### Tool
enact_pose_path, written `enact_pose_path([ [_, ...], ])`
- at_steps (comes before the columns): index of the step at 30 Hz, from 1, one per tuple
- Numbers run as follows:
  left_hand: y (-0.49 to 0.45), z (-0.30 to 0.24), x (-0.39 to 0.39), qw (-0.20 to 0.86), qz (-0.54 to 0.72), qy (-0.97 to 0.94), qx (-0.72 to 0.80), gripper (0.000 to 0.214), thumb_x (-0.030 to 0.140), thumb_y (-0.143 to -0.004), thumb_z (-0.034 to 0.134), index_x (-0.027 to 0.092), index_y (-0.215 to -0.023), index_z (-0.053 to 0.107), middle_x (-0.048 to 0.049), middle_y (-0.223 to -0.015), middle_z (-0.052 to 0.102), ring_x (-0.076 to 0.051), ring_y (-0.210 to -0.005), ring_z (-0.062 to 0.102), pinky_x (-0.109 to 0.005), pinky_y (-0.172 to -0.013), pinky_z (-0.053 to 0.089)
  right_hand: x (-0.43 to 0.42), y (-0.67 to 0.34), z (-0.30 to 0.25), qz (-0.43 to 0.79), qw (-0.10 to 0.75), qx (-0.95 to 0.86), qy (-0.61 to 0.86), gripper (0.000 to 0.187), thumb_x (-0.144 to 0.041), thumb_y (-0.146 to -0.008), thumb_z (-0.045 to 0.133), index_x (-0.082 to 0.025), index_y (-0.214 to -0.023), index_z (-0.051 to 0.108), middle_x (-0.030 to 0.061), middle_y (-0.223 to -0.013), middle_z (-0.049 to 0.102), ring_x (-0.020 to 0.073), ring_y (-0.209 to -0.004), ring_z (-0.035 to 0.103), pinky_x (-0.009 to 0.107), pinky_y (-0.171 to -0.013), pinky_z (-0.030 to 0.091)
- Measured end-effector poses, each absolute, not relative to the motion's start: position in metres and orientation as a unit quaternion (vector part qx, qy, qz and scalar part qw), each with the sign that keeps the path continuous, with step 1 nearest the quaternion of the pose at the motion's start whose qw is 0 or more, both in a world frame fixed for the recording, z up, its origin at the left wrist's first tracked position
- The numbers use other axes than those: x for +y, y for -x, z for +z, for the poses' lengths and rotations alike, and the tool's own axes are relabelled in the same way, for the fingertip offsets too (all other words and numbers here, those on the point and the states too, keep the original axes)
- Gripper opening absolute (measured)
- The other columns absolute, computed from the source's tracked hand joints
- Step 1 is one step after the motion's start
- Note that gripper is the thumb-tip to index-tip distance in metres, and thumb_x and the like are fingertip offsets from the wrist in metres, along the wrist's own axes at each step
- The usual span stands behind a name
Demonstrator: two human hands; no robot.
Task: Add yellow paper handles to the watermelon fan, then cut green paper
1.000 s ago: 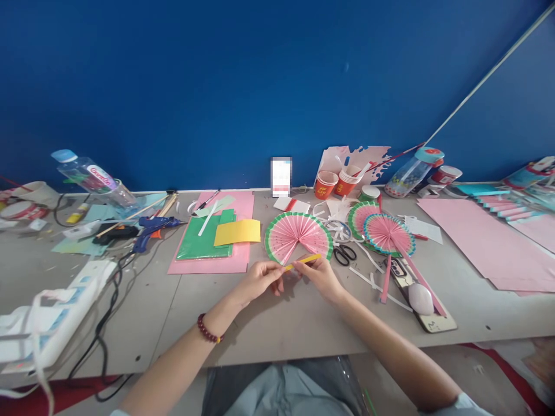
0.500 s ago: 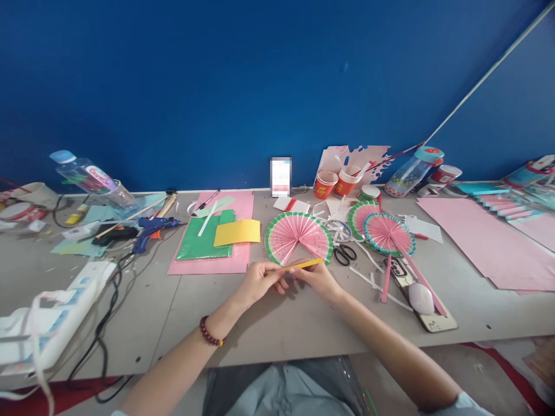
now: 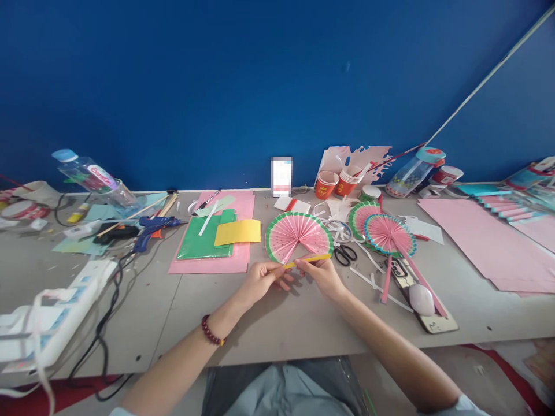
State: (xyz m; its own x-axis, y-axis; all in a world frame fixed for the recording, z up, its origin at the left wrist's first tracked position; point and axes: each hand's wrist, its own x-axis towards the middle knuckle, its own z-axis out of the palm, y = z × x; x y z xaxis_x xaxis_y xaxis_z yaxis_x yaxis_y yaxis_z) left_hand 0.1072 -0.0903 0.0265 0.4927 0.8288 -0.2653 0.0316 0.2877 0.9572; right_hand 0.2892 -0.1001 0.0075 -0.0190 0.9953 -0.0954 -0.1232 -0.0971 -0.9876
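Between my two hands runs a narrow folded strip of yellow paper [image 3: 314, 259], level with the near edge of a fan. My left hand [image 3: 264, 280] pinches its left end between thumb and fingers. Farther along, my right hand [image 3: 321, 274] grips the strip with the thumb on top. Just beyond lies a pleated pink paper fan [image 3: 298, 231] with a green rim, spread wide with a gap at its near side. A flat yellow paper piece [image 3: 237, 232] rests on a green paper pack [image 3: 203, 242] left of the fan. Black-handled scissors [image 3: 345, 255] lie to its right.
Paper cups [image 3: 326, 185] stand by the blue wall. Two finished-looking fans [image 3: 390, 234] and a phone [image 3: 429, 315] under a white case lie right. A blue glue gun [image 3: 151, 230], a bottle [image 3: 93, 176] and a power strip [image 3: 56, 318] with cables occupy the left.
My right hand has slid slightly to the right along the yellow strip, and its thumb has shifted. My left hand keeps hold at nearly the same place.
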Motion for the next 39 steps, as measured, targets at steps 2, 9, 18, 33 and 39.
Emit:
enact_pose_path([
  [2, -0.107, 0.029, -0.091, 0.700, 0.279, -0.519, 0.403, 0.043, 0.050, -0.081, 0.057, 0.011, -0.095, 0.069, -0.0133, -0.092, 0.072, -0.018, -0.068, 0.069, -0.025, -0.060, 0.049, -0.099, -0.290, 0.006, 0.557, 0.503, -0.449, 0.485, 0.025, -0.041, -0.069, 0.072, -0.016, -0.070, 0.072, 0.0017, -0.059, 0.061, 0.0103, -0.051, 0.045, 0.023, -0.045, 0.032],
  [9, -0.109, 0.033, -0.091, 0.728, 0.280, -0.521, 0.347, 0.048, 0.051, -0.083, 0.053, 0.013, -0.111, 0.063, -0.0154, -0.112, 0.067, -0.023, -0.088, 0.068, -0.025, -0.064, 0.048, -0.099, -0.292, 0.004, 0.551, 0.503, -0.432, 0.506, 0.030, -0.044, -0.070, 0.070, -0.015, -0.067, 0.070, -0.0014, -0.051, 0.053, 0.0076, -0.045, 0.040, 0.021, -0.043, 0.027],
  [18, -0.105, 0.033, -0.093, 0.710, 0.250, -0.550, 0.363, 0.038, 0.042, -0.081, 0.056, 0.010, -0.097, 0.069, -0.0135, -0.091, 0.073, -0.021, -0.081, 0.068, -0.027, -0.066, 0.048, -0.098, -0.292, 0.007, 0.574, 0.502, -0.425, 0.487, 0.029, -0.044, -0.068, 0.072, -0.015, -0.065, 0.068, -0.0009, -0.052, 0.054, 0.0083, -0.047, 0.044, 0.021, -0.044, 0.031],
  [33, -0.112, 0.025, -0.099, 0.697, 0.232, -0.574, 0.362, 0.048, 0.053, -0.086, 0.047, 0.010, -0.098, 0.064, -0.0108, -0.075, 0.073, -0.018, -0.065, 0.066, -0.026, -0.062, 0.048, -0.098, -0.295, 0.012, 0.590, 0.523, -0.372, 0.490, 0.034, -0.049, -0.072, 0.067, -0.016, -0.078, 0.073, -0.0018, -0.053, 0.051, 0.0081, -0.050, 0.045, 0.021, -0.045, 0.032],
  [39, -0.113, 0.030, -0.103, 0.719, 0.204, -0.581, 0.323, 0.044, 0.053, -0.082, 0.055, 0.012, -0.093, 0.067, -0.0096, -0.076, 0.071, -0.018, -0.069, 0.065, -0.026, -0.062, 0.048, -0.102, -0.292, 0.015, 0.582, 0.480, -0.451, 0.477, 0.035, -0.049, -0.073, 0.066, -0.015, -0.066, 0.071, 0.0000, -0.053, 0.054, 0.0099, -0.049, 0.046, 0.023, -0.048, 0.038],
])
